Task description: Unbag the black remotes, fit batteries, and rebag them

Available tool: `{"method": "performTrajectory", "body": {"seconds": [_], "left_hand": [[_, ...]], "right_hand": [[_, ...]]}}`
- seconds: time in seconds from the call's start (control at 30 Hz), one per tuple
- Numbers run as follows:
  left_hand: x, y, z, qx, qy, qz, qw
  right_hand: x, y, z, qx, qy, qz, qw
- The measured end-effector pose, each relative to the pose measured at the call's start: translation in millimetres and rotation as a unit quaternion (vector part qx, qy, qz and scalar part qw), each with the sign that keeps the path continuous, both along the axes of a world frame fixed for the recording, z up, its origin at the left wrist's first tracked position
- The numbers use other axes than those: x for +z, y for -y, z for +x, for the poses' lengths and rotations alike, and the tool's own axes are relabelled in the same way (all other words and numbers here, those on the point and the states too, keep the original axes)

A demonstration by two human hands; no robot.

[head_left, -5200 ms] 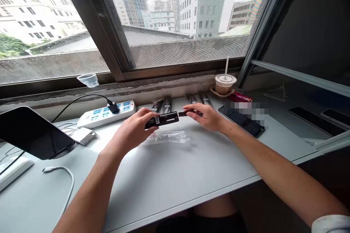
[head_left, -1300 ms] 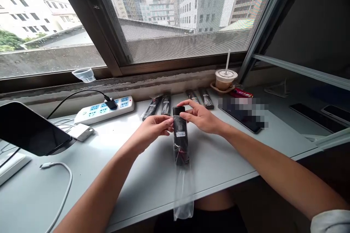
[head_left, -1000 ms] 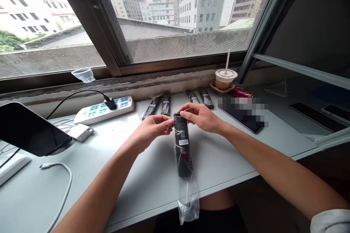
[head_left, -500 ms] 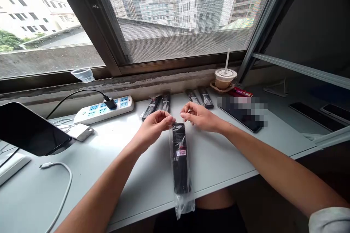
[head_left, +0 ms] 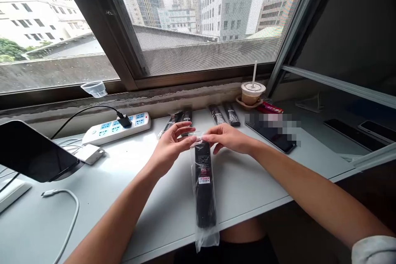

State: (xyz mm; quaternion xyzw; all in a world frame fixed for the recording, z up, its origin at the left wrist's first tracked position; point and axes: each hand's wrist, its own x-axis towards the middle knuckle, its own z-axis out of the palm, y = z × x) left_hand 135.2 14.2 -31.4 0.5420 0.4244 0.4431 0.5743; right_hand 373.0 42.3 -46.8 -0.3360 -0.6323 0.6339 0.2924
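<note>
My left hand and right hand apparently pinch the clear bag at its far end. I see a black device inside.

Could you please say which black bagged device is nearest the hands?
The long black device in clear plastic, its far end between left hand and right hand; the other four bagged devices lie near the window.

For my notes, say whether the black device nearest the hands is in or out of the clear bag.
In: the clear bag, creased and shiny, covers the black device and extends past its near end.
</note>
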Motion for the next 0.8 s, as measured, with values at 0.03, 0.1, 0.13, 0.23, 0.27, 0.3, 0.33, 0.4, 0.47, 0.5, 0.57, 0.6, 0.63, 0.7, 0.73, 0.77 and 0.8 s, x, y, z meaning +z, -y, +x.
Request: {"method": "performTrajectory", "body": {"seconds": [0.03, 0.1, 0.13, 0.23, 0.27, 0.3, 0.33, 0.4, 0.47, 0.5, 0.57, 0.6, 0.63, 0.7, 0.73, 0.77, 0.8], "left_hand": [[-1.0, 0.1, 0.7, 0.005, -0.004, 0.003, 1.000], [-2.8, 0.3, 2.7, 0.013, -0.011, 0.013, 1.000], [-3.4, 0.6, 4.0, 0.013, -0.010, 0.018, 1.000], [-3.3, 1.8, 8.2, -0.001, -0.011, 0.031, 0.999], [-2.9, 2.3, 9.2, -0.004, -0.017, 0.032, 0.999], [-2.5, 2.7, 9.9, -0.002, -0.027, 0.032, 0.999], [-2.1, 2.9, 10.1, 0.004, -0.039, 0.030, 0.999], [-1.8, 2.6, 9.0, 0.009, -0.054, 0.009, 0.998], [-2.3, 1.7, 6.6, -0.021, -0.067, -0.029, 0.997], [-2.8, 1.2, 5.4, -0.043, -0.075, -0.046, 0.995], [-3.6, 0.3, 3.6, -0.068, -0.090, -0.056, 0.992], [-3.8, 0.1, 3.2, -0.064, -0.094, -0.047, 0.992], [-3.8, 0.0, 3.3, -0.049, -0.096, -0.034, 0.994], [-3.2, 0.0, 4.1, -0.013, -0.096, -0.006, 0.995], [-2.7, 0.1, 4.7, 0.002, -0.095, 0.005, 0.995], [-2.1, 0.3, 5.2, 0.012, -0.094, 0.015, 0.995], [-1.4, 0.4, 5.4, 0.018, -0.091, 0.024, 0.995]], "right_hand": [[-0.6, -0.2, -0.6, -0.006, -0.004, 0.001, 1.000], [-1.1, -0.1, -1.3, -0.012, -0.010, 0.000, 1.000], [-1.0, 0.2, -1.5, -0.014, -0.009, -0.001, 1.000], [0.5, 1.9, -2.1, -0.015, 0.010, 0.000, 1.000], [1.0, 2.5, -2.6, -0.016, 0.016, 0.004, 1.000], [1.4, 2.9, -3.2, -0.021, 0.019, 0.012, 1.000], [1.5, 3.1, -4.0, -0.030, 0.020, 0.021, 0.999], [1.1, 2.9, -5.8, -0.057, 0.010, 0.041, 0.997], [0.2, 1.9, -7.3, -0.091, -0.007, 0.055, 0.994], [-0.3, 1.3, -7.6, -0.105, -0.016, 0.053, 0.993], [-1.1, 0.1, -7.3, -0.110, -0.033, 0.025, 0.993], [-1.3, -0.3, -6.6, -0.092, -0.037, 0.002, 0.995], [-1.5, -0.6, -5.7, -0.065, -0.038, -0.020, 0.997], [-1.5, -0.6, -3.6, -0.011, -0.038, -0.054, 0.998], [-1.4, -0.5, -2.5, 0.004, -0.037, -0.061, 0.997], [-1.1, -0.2, -1.7, 0.007, -0.037, -0.063, 0.997], [-0.8, 0.2, -1.1, 0.002, -0.037, -0.062, 0.997]]}}
